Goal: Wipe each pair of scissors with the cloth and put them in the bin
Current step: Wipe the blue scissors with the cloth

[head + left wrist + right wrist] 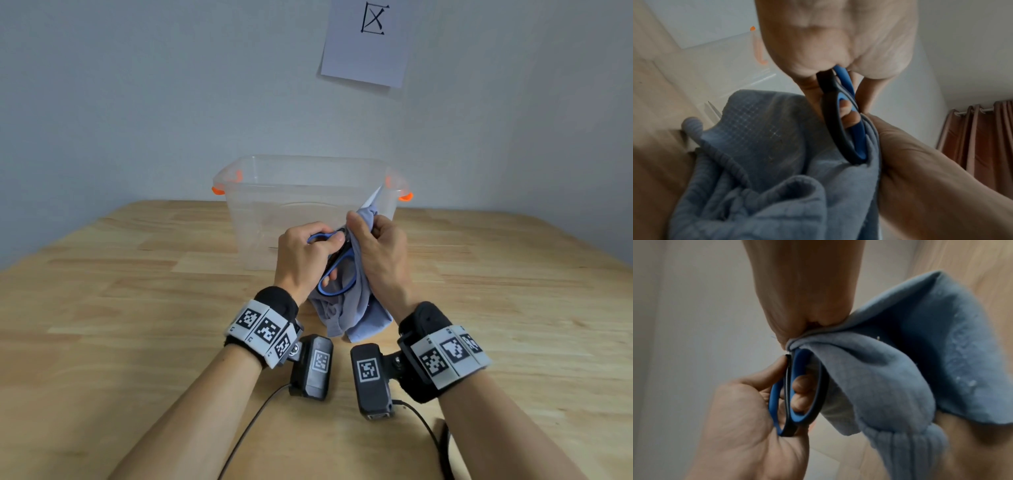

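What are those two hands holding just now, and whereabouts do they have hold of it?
The left hand holds the blue-and-black-handled scissors by their handle loops. The right hand grips the light blue cloth, bunched around the blades; only the blade tip shows.

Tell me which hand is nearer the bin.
Right. The right hand, pinching the cloth round the blades, overlaps the bin front wall in the head view; the left hand, gripping the scissors handles, sits slightly lower.

You see a matt, ribbed cloth [760, 186] wrapping smooth plastic-handled scissors [797, 394] — behind them a clear glossy plastic bin [274, 192] on the satin wood-grain table [120, 308].
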Motion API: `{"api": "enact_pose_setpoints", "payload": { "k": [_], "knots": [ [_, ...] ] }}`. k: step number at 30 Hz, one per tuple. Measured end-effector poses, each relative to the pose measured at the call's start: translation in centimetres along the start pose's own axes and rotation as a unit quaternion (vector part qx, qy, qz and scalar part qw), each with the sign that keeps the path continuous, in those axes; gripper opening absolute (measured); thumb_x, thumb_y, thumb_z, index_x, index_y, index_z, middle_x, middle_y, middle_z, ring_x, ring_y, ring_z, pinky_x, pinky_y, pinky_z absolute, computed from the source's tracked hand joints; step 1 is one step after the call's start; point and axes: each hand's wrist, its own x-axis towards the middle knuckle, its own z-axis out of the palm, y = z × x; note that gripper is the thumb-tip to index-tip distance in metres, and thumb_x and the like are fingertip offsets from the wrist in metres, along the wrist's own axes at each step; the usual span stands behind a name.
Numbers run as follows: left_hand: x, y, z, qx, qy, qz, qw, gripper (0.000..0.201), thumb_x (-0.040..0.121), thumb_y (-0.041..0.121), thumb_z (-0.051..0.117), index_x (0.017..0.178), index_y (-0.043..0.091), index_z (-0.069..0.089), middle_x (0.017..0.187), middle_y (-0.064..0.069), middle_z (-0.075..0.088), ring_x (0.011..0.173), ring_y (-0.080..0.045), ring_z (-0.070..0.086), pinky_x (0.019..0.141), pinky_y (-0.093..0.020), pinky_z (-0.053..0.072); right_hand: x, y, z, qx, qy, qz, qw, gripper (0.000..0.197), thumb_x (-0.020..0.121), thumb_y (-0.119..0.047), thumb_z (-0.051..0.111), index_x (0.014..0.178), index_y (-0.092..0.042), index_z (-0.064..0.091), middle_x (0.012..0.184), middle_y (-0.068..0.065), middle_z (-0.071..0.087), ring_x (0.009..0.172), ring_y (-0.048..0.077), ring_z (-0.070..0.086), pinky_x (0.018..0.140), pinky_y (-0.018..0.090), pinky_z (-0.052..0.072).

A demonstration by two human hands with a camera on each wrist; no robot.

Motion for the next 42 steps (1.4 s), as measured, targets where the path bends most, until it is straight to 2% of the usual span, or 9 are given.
{"api": "enact_pose_setpoints", "payload": {
  "k": [6,15,20,23,26,31,33,39,42],
  "knots": [
    [-0.1,0.1,0.3,0.008,-0.004,0.010,1.000,0.020,0.091,0.007,0.067,0.074,-0.004,0.065,0.053,-0.015,0.051,0.035,-0.026,0.049,0.039,-0.028,0.039,0.5,0.6,-0.2,-0.080,0.036,-0.021,0.996,0.044,0.097,-0.042,0.059,0.064,-0.015,0.045,0.059,0.001,0.044,0.057,0.016,0.040,0.054,0.035,0.035],
    [0.0,0.0,0.0,0.015,-0.014,0.013,1.000,0.019,0.090,0.007,0.067,0.077,-0.006,0.067,0.054,-0.019,0.052,0.038,-0.029,0.049,0.039,-0.026,0.039,0.5,0.7,-0.1,-0.119,0.030,-0.035,0.992,0.047,0.102,-0.035,0.052,0.060,-0.020,0.035,0.057,-0.005,0.036,0.056,0.015,0.033,0.055,0.034,0.031],
    [0.0,0.0,0.1,0.014,-0.024,0.007,1.000,0.021,0.091,0.010,0.067,0.076,-0.005,0.066,0.051,-0.021,0.051,0.040,-0.031,0.047,0.036,-0.023,0.035,0.3,0.3,-0.2,-0.131,0.039,-0.036,0.990,0.046,0.103,-0.032,0.048,0.061,-0.019,0.034,0.057,-0.006,0.035,0.052,0.009,0.031,0.051,0.022,0.028],
    [-0.1,0.1,0.1,0.017,-0.029,0.006,0.999,0.021,0.091,0.009,0.067,0.076,-0.005,0.066,0.051,-0.021,0.050,0.039,-0.031,0.046,0.035,-0.023,0.035,0.3,0.1,-0.1,-0.135,0.042,-0.024,0.990,0.048,0.104,-0.032,0.046,0.059,-0.019,0.034,0.054,-0.006,0.035,0.049,0.008,0.031,0.051,0.025,0.028],
    [-0.2,0.2,0.2,0.021,-0.033,0.010,0.999,0.021,0.091,0.009,0.067,0.077,-0.006,0.066,0.051,-0.021,0.050,0.038,-0.029,0.047,0.034,-0.023,0.035,0.3,-0.2,-0.1,-0.141,0.051,-0.025,0.988,0.052,0.105,-0.030,0.043,0.055,-0.020,0.033,0.050,-0.007,0.033,0.042,0.008,0.032,0.049,0.024,0.025],
    [-0.2,0.3,0.1,0.023,-0.038,0.010,0.999,0.020,0.091,0.010,0.067,0.076,-0.005,0.066,0.049,-0.017,0.049,0.036,-0.028,0.045,0.035,-0.025,0.035,0.2,-0.3,-0.3,-0.135,0.057,-0.027,0.989,0.055,0.106,-0.029,0.042,0.053,-0.019,0.032,0.043,-0.010,0.030,0.040,0.007,0.031,0.046,0.022,0.024],
    [-0.2,0.3,0.1,0.023,-0.040,0.008,0.999,0.021,0.091,0.010,0.067,0.075,-0.004,0.066,0.047,-0.017,0.048,0.036,-0.028,0.044,0.035,-0.025,0.035,0.3,-0.3,-0.3,-0.135,0.059,-0.026,0.989,0.056,0.106,-0.030,0.042,0.053,-0.019,0.031,0.044,-0.010,0.030,0.040,0.008,0.031,0.046,0.022,0.024],
    [-0.1,0.2,0.0,0.016,-0.046,-0.001,0.999,0.021,0.090,0.009,0.067,0.074,-0.005,0.065,0.048,-0.016,0.048,0.036,-0.028,0.044,0.036,-0.025,0.034,0.3,-0.2,-0.4,-0.123,0.068,-0.016,0.990,0.058,0.106,-0.031,0.043,0.051,-0.019,0.031,0.041,-0.009,0.031,0.043,0.009,0.028,0.052,0.031,0.026],
    [0.0,0.1,0.1,0.004,-0.042,-0.015,0.999,0.022,0.090,0.009,0.067,0.073,-0.005,0.064,0.048,-0.015,0.047,0.036,-0.028,0.044,0.036,-0.024,0.033,0.2,0.3,-0.5,-0.061,0.060,0.002,0.996,0.057,0.105,-0.036,0.046,0.054,-0.014,0.033,0.046,-0.009,0.033,0.050,0.012,0.030,0.053,0.033,0.026]
  ]
}}
